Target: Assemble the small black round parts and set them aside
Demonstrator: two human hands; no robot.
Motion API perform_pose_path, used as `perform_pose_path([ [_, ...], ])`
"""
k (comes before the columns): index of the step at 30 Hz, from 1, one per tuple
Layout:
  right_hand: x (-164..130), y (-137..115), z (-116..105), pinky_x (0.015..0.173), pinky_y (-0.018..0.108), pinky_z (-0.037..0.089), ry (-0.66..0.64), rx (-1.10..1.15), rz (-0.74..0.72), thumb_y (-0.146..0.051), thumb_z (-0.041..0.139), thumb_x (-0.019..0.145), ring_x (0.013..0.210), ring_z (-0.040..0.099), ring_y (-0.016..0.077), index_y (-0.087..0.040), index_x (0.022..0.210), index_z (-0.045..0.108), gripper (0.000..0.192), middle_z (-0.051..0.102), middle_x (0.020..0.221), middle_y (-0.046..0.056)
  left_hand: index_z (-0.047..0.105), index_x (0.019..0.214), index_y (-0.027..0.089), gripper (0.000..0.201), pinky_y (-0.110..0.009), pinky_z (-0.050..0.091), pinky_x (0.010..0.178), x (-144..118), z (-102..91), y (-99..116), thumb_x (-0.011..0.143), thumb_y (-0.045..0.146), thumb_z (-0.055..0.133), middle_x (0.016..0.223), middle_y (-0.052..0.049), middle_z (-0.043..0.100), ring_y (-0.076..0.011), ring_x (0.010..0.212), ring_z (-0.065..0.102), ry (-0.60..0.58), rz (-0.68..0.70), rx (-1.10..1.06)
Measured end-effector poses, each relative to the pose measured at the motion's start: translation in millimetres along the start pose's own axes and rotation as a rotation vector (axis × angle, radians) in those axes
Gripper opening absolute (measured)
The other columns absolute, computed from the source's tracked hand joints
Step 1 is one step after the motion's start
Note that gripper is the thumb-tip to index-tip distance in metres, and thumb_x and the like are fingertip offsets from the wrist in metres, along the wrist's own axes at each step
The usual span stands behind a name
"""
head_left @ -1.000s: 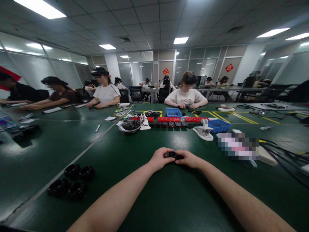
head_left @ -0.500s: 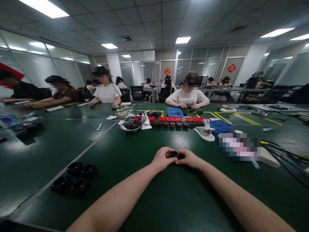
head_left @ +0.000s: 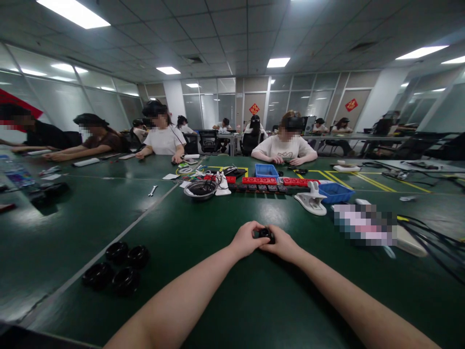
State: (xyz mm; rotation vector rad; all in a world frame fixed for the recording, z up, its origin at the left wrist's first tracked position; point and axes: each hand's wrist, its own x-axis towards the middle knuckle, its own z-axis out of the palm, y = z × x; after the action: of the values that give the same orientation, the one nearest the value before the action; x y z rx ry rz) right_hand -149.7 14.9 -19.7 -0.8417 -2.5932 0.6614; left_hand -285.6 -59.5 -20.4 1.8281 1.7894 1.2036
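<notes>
Between my two hands is a small, round, glossy black part [head_left: 266, 234] with a hollow in its top; its exact kind I cannot make out. My left hand [head_left: 247, 238] curls round its left side, thumb in front and fingers behind. From the right, my right hand [head_left: 281, 242] closes on the same part, its thumb meeting the left one. Both hands are low over the green table [head_left: 203, 291]. To the left, several black ring-shaped parts [head_left: 125, 279] lie grouped close together, shiny and open in the middle.
Beyond my hands lie a metal bowl [head_left: 199, 190] with dark contents, red and black power strips [head_left: 259, 183], a white clip stand [head_left: 313, 199] and a blue bin [head_left: 334, 193]. A wrench [head_left: 153, 191] lies left. Cables [head_left: 432, 232] run at right. Co-workers sit across the table.
My hands have drawn closer round the black part, whose round opening now shows more upright and compact. The whole view has shifted slightly, with the table things appearing a little further right.
</notes>
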Motion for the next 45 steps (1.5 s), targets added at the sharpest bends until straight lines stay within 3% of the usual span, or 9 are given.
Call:
perform_pose_path([
  [2, 0, 4, -8, 0.069, 0.028, 0.037, -0.144, 0.175, -0.084, -0.034, 0.060, 0.059, 0.083, 0.050, 0.0183, -0.017, 0.105, 0.045, 0.051, 0.053, 0.096, 0.005, 0.055, 0.087, 0.018, 0.031, -0.021, 0.035, 0.054, 1, -3.7, -2, 0.061, 0.034, 0.059, 0.075, 0.000, 0.052, -0.0102, 0.062, 0.043, -0.080, 0.019, -0.047],
  [5, 0, 10, -18, 0.069, 0.027, 0.039, -0.313, 0.326, -0.106, -0.026, 0.057, 0.063, 0.080, 0.050, 0.0164, -0.016, 0.104, 0.047, 0.043, 0.055, 0.092, 0.004, 0.055, 0.090, 0.018, 0.032, -0.022, 0.036, 0.057, 2, -5.7, -4, 0.062, 0.034, 0.059, 0.077, -0.001, 0.053, -0.0110, 0.065, 0.045, -0.141, 0.037, -0.101],
  [9, 2, 14, -22, 0.064, 0.025, 0.038, -0.357, 0.370, -0.084, -0.023, 0.055, 0.065, 0.071, 0.049, 0.0138, -0.014, 0.091, 0.054, 0.027, 0.055, 0.078, 0.001, 0.056, 0.090, 0.018, 0.033, -0.025, 0.037, 0.065, 3, -3.8, -4, 0.061, 0.032, 0.060, 0.084, -0.003, 0.055, -0.0144, 0.076, 0.048, -0.120, 0.041, -0.111],
  [15, 4, 16, -21, 0.058, 0.022, 0.037, -0.334, 0.390, -0.089, -0.023, 0.057, 0.063, 0.063, 0.046, 0.0109, -0.014, 0.083, 0.055, 0.022, 0.051, 0.068, -0.001, 0.057, 0.091, 0.017, 0.035, -0.024, 0.037, 0.062, 3, -0.7, -5, 0.060, 0.033, 0.061, 0.082, -0.003, 0.054, -0.0129, 0.070, 0.047, -0.107, 0.010, -0.096],
  [29, 4, 20, -17, 0.058, 0.022, 0.036, -0.319, 0.375, -0.082, -0.024, 0.057, 0.062, 0.063, 0.046, 0.0107, -0.014, 0.082, 0.053, 0.022, 0.050, 0.068, -0.002, 0.057, 0.089, 0.018, 0.034, -0.021, 0.034, 0.056, 2, 0.6, -4, 0.060, 0.035, 0.061, 0.074, 0.000, 0.051, -0.0103, 0.063, 0.042, -0.101, 0.000, -0.088],
  [40, 4, 15, -8, 0.049, 0.019, 0.031, -0.150, 0.288, 0.018, -0.028, 0.064, 0.053, 0.056, 0.041, 0.0087, -0.015, 0.065, 0.044, 0.027, 0.046, 0.059, -0.004, 0.055, 0.081, 0.018, 0.034, -0.022, 0.034, 0.055, -3, 6.8, 4, 0.055, 0.038, 0.063, 0.076, 0.000, 0.052, -0.0113, 0.065, 0.044, 0.015, -0.074, -0.003],
  [45, 5, 12, 4, 0.045, 0.019, 0.025, -0.016, 0.052, 0.076, -0.034, 0.063, 0.053, 0.053, 0.040, 0.0091, -0.016, 0.065, 0.043, 0.029, 0.047, 0.060, -0.002, 0.054, 0.078, 0.017, 0.034, -0.024, 0.036, 0.060, -4, 11.7, 6, 0.054, 0.039, 0.064, 0.076, -0.001, 0.053, -0.0142, 0.070, 0.048, 0.100, -0.104, 0.074],
])
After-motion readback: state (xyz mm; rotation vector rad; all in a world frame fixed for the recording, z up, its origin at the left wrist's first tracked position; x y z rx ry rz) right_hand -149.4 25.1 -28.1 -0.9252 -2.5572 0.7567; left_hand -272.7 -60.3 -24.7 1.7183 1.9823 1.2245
